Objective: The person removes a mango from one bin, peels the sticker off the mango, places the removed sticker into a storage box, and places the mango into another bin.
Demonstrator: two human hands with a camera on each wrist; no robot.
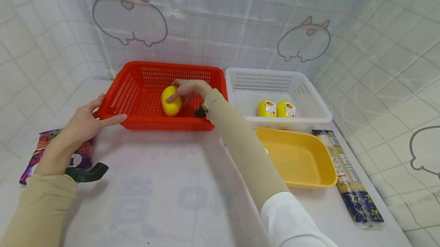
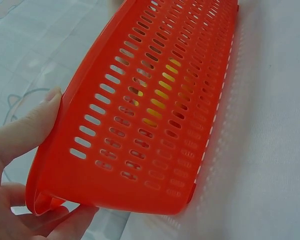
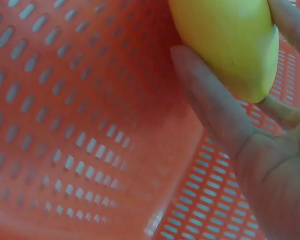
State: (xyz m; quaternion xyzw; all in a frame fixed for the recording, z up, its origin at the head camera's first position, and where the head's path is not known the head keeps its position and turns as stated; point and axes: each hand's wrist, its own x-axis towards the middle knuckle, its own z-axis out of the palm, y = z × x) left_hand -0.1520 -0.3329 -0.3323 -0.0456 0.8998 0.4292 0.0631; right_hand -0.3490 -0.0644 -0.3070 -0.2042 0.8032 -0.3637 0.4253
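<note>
Head view: the right grip (image 1: 188, 90) holds a fruit (image 1: 173, 108) at its left, inside the red basket (image 1: 165, 124); whether the fruit touches the basket's floor, I cannot tell. Well left of that, the left grip (image 1: 84, 122) clasps the basket's near left corner. Nearer the person than the left grip, a purple pack (image 1: 81, 152) lies on the bench (image 1: 154, 178), partly behind the forearm. Right of the right grip stands the white basket (image 1: 256, 85) with two labelled fruits (image 1: 266, 108); nearer the person are a yellow tray (image 1: 295, 159) and, farther right, a long pack (image 1: 343, 172).

Left wrist view: the left grip's thumb lies on the rim, fingers curled beneath; yellow shows through the slots beyond.

Right wrist view: the right grip's fingers touch opposite sides of the fruit.
</note>
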